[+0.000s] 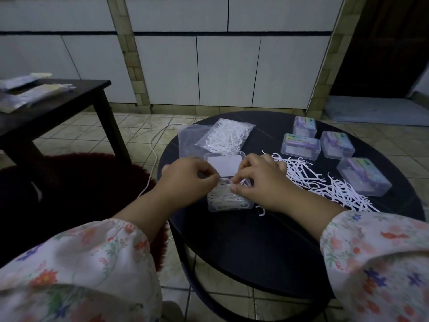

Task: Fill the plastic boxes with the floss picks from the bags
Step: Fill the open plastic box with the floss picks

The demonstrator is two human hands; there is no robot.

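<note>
I am packing picks into the open box [228, 196] at the table's near left. Both my left hand [188, 176] and right hand [260, 180] pinch floss picks over it. Next, I judge, comes closing its lid.

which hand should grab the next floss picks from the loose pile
Right. The loose pile lies directly beside the right hand, while the left hand sits on the far side of the open box.
</note>
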